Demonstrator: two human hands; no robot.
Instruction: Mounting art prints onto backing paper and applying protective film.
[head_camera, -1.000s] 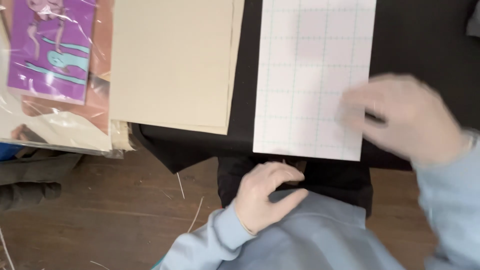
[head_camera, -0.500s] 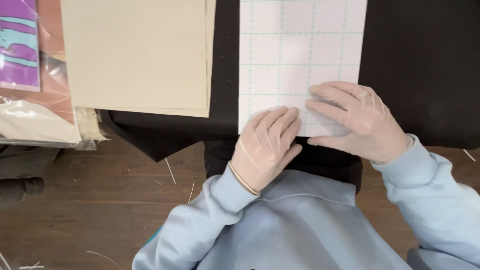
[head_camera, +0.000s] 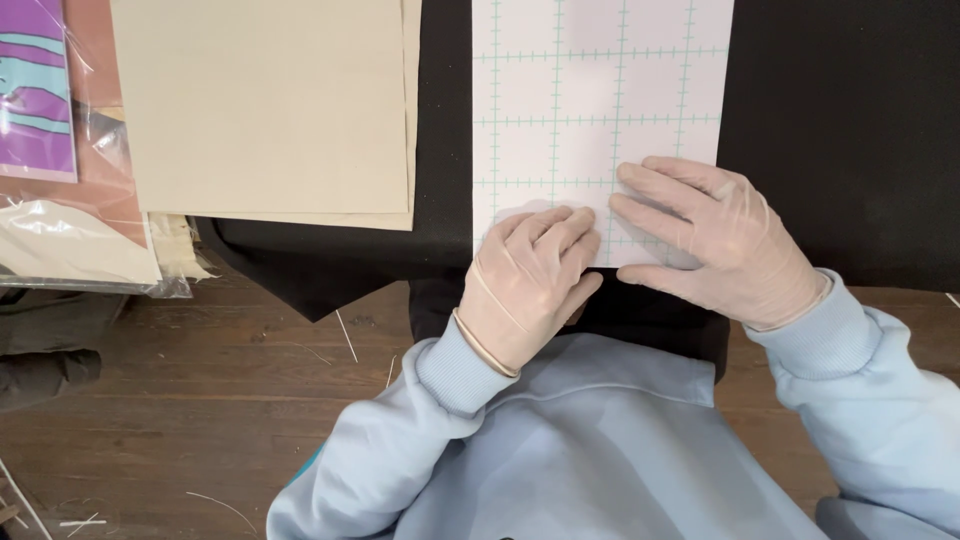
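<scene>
Two gloved hands are laid on the near end of a white sheet (head_camera: 600, 90) printed with a pale green grid. The sheet lies flat on a black cloth (head_camera: 840, 130) and runs from the hands to the top edge of the view. The left hand (head_camera: 525, 285) is set on the sheet's near left corner, its fingers curled downward and held close together, the tips pressed against the paper; whether the edge is pinched between them cannot be told. The right hand (head_camera: 715, 240) is spread flat over the near right part of the sheet, its fingers extended and slightly apart, with nothing gripped. The two hands are just beside each other, fingertips nearly meeting. Light blue sleeves (head_camera: 880, 400) are worn on both arms.

To the left of the sheet, a stack of beige card (head_camera: 265, 105) is seen partly on the black cloth. Farther left, clear plastic packets (head_camera: 70, 240) with a purple printed card (head_camera: 35, 90) are lying. A dark wooden floor (head_camera: 200, 400) is visible below.
</scene>
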